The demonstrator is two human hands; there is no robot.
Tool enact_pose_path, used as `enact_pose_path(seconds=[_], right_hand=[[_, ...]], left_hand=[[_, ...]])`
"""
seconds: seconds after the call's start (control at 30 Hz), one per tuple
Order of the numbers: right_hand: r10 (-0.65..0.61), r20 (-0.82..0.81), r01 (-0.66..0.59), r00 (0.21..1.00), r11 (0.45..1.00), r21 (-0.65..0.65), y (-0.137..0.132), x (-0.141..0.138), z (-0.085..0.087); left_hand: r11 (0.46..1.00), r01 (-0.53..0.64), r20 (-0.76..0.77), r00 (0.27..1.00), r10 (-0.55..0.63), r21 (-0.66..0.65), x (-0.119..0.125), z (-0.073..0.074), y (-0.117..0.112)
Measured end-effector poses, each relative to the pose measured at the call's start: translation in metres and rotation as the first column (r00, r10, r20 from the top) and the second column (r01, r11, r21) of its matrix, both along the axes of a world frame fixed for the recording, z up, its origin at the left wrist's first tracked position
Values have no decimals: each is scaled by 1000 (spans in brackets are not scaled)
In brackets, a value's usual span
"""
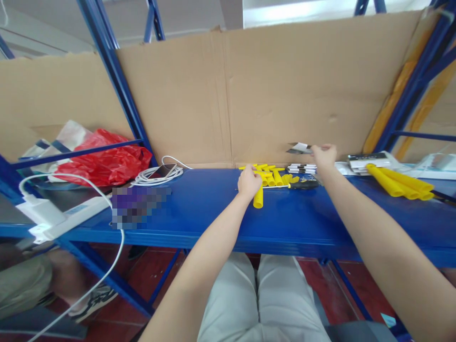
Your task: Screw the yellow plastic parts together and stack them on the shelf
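My left hand (249,182) is closed at a short yellow tube (258,197), whose round open end points toward me. Just past it lies a group of small yellow tube-like pieces (277,177) on the blue shelf. My right hand (325,156) is raised above the shelf, pinching a thin, flat black-and-white packet (299,148) by its right end. Below that hand is a screwdriver (302,184) with a dark handle, its metal shaft reaching left toward the yellow pieces. A small stack of black-and-white packets (301,168) sits behind the screwdriver.
Larger yellow cones (399,183) lie at the right beside a white-and-black pack (368,160). A coiled white cable (156,175), red plastic bag (107,159) and power strip (74,216) occupy the left. Cardboard (285,85) backs the blue shelf (206,209). Another person's leg (66,270) shows lower left.
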State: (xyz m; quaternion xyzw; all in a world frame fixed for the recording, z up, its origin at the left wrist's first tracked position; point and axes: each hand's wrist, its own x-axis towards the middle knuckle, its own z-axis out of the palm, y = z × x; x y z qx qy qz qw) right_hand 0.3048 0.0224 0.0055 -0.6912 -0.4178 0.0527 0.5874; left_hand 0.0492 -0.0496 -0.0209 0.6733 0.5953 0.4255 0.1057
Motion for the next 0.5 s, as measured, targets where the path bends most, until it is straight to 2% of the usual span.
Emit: enact_pose_path(seconds=[0.03,0.07,0.1,0.17,0.23,0.3,0.4,0.5], right_hand=[[67,-191,-49,979,994,98,-4,-5,-1],[140,-368,-81,919,982,173,-9,-10,-2],[207,-489,-113,847,970,216,-13,-15,-3],[293,-626,-170,722,953,250,-20,-22,-3],[337,-669,-219,663,941,257,-24,-25,-3],[373,-665,-250,647,928,277,-23,-23,-1],[423,-618,-270,663,905,329,-20,-15,-1],[448,-560,-292,697,891,349,-18,-7,-2]], left_hand=[[1000,-10,5,1000,10,-6,-1,1,1],[1000,-19,9,1000,20,-9,-2,1,1],[1000,-24,10,1000,25,-8,-2,1,1],[1000,-28,7,1000,28,-12,-3,2,2],[999,-41,-3,999,41,-23,-3,3,2],[997,-65,-17,998,65,-35,-4,5,2],[994,-95,-57,994,91,-58,-7,8,2],[985,-107,-143,986,87,-137,-9,9,3]])
